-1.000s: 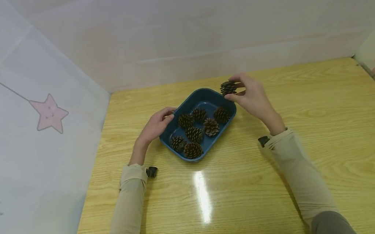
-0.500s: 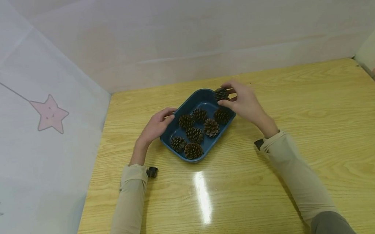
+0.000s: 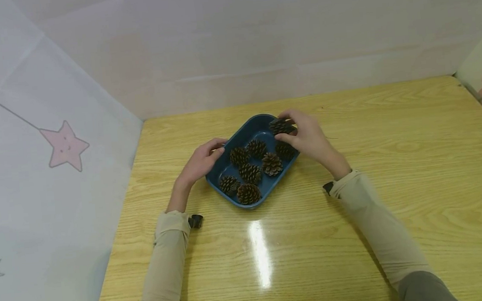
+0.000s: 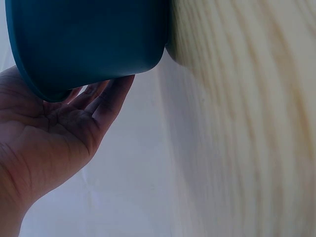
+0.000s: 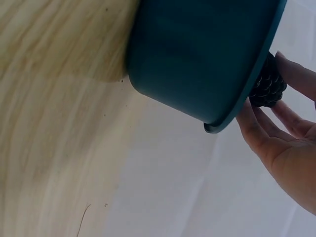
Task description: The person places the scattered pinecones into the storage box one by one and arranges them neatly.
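Observation:
A blue rectangular tub sits slantwise on the table, with several brown pine cones lying inside. My left hand grips the tub's left rim, thumb at the edge; in the left wrist view its fingers lie against the outer wall. Over the tub's far right corner, my right hand pinches a pine cone between thumb and fingers. The right wrist view shows this held cone at the rim, partly hidden behind the tub wall. Another cone lies just below the right hand, partly covered by it.
The yellow wood-grain table extends around the tub. A pale wall covering rises behind, and a left panel carries a pink star. Small dark specks and a thin strand lie on the table near the tub.
My right hand has carried the pine cone leftward and toward me, from outside the far right corner to over the tub's inside. The left hand and tub have stayed put.

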The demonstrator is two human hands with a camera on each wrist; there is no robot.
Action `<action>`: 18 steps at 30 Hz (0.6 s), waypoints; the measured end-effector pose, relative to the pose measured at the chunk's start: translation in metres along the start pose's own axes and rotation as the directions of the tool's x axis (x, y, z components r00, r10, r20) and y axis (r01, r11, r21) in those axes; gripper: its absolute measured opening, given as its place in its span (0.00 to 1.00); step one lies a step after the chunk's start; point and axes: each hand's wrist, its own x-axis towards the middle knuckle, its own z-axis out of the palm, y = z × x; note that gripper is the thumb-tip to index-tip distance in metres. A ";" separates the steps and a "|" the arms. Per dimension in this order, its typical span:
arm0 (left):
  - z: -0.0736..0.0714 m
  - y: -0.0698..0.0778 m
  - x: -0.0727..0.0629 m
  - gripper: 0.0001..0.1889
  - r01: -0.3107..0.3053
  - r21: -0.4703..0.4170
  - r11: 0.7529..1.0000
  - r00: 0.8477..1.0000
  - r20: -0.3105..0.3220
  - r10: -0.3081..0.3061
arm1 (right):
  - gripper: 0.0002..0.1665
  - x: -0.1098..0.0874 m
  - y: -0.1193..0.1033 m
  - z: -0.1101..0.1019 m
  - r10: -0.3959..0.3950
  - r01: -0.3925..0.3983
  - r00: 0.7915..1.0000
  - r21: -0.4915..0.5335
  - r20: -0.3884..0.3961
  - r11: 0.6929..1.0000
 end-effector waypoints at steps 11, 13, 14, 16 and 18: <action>0.000 -0.002 0.002 0.22 -0.003 0.000 1.000 1.000 0.004 0.003 | 0.33 0.000 0.000 0.007 0.005 -0.007 0.999 0.035 0.047 0.999; 0.001 -0.002 0.002 0.22 -0.002 0.000 1.000 1.000 0.004 0.002 | 0.33 -0.002 0.000 0.007 0.017 -0.019 0.998 0.045 0.055 0.999; 0.001 -0.002 0.002 0.22 -0.001 0.001 1.000 1.000 0.005 0.001 | 0.32 -0.002 0.000 0.006 0.026 -0.029 0.998 0.050 0.057 0.998; 0.002 -0.002 0.002 0.22 -0.002 0.004 1.000 1.000 0.006 0.002 | 0.32 -0.004 0.000 0.004 0.048 -0.051 0.997 0.056 0.058 0.997; 0.002 -0.001 0.002 0.22 -0.002 0.008 1.000 1.000 0.004 0.002 | 0.31 -0.005 0.000 0.000 0.067 -0.070 0.996 0.046 0.051 0.997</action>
